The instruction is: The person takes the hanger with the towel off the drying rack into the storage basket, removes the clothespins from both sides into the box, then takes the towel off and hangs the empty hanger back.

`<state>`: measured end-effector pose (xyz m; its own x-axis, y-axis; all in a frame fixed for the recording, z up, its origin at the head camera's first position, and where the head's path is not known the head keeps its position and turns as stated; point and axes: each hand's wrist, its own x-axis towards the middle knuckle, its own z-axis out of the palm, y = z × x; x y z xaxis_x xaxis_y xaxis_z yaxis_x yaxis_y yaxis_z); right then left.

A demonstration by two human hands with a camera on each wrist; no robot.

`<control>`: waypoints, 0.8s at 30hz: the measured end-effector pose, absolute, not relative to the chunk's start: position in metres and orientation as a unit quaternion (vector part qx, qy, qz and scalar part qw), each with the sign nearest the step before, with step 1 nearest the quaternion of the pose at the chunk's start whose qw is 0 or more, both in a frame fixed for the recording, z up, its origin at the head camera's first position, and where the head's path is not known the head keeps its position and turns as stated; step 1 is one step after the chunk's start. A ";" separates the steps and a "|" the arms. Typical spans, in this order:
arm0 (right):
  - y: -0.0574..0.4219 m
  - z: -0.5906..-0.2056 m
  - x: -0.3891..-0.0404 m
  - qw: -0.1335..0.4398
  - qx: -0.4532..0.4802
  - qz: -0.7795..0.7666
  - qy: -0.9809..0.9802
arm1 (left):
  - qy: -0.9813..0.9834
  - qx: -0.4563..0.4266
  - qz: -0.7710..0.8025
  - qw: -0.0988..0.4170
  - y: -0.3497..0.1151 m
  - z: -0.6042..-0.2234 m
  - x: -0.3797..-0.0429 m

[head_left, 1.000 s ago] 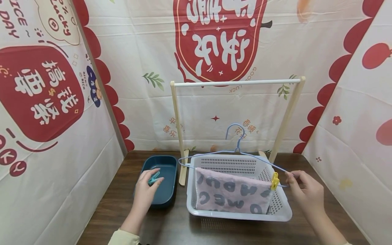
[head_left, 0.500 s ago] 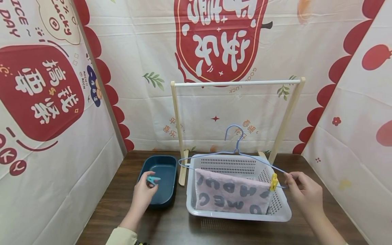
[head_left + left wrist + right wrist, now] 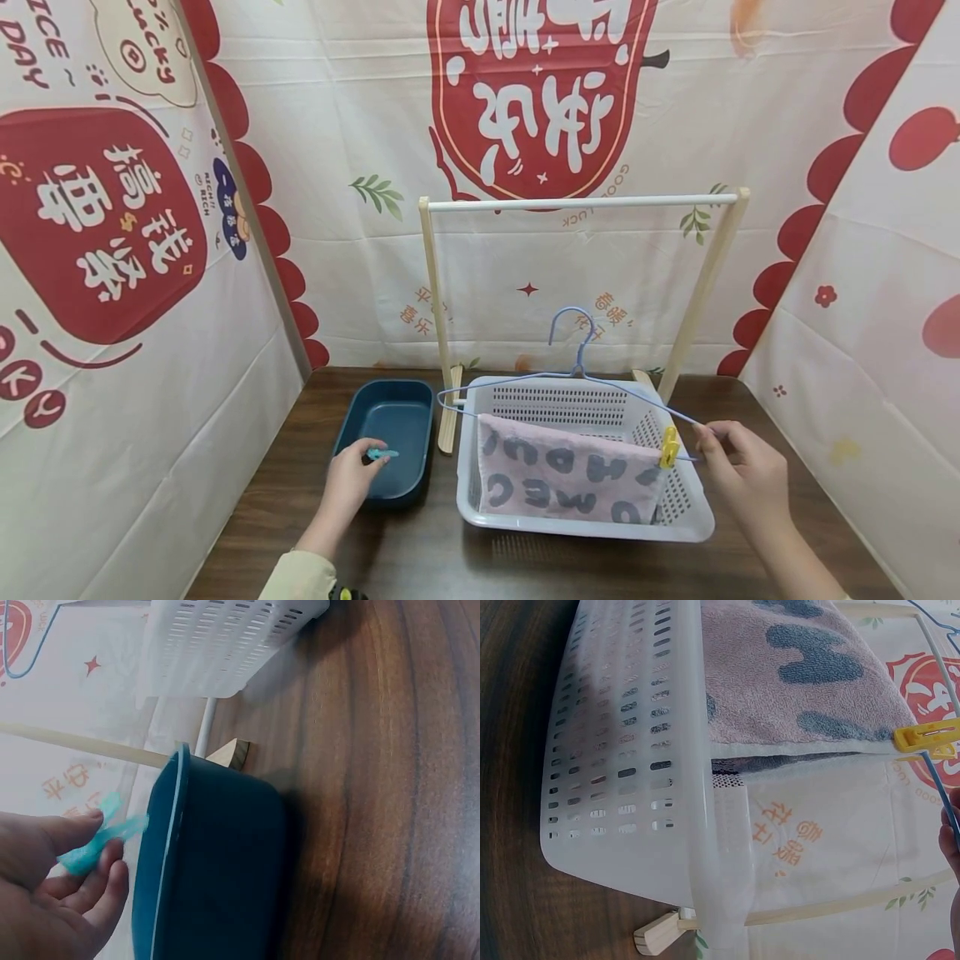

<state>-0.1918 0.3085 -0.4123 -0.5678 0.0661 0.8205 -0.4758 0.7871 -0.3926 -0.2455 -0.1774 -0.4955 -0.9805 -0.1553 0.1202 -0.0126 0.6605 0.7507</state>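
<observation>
Over the dark blue basin point(image 3: 405, 490), my left hand point(image 3: 351, 471) pinches a teal clothespin point(image 3: 91, 847) between thumb and fingers. My right hand point(image 3: 746, 467) grips the right end of a blue wire hanger point(image 3: 517, 377), whose hook points up. Folded over the hanger's lower bar is a pink towel point(image 3: 562, 475) with grey letters, its lower part inside the white basket. A yellow clothespin point(image 3: 670, 447) clips the towel's right corner to the bar; the right wrist view shows this yellow clip point(image 3: 928, 736) close to the right fingers.
The white perforated basket point(image 3: 585, 530) stands mid-table, right of the basin. Behind it rises a drying rack with wooden posts point(image 3: 436, 292) and a white rail point(image 3: 585, 202). Printed cloth walls point(image 3: 360, 275) enclose the brown wooden table point(image 3: 262, 508).
My left hand has drawn slightly back and down, and the teal clothespin has turned in its fingers. The hanger has tilted a little; the right hand keeps its grip, shifting slightly left.
</observation>
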 end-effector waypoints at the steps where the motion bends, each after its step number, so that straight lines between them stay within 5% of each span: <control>1: 0.308 -0.412 -0.192 0.447 0.122 0.304 -0.832 | -0.909 0.041 -0.406 0.085 -0.178 -0.496 -0.246; 24: 0.305 -0.415 -0.193 0.418 0.099 0.310 -0.848 | -0.907 0.034 -0.416 0.062 -0.177 -0.510 -0.252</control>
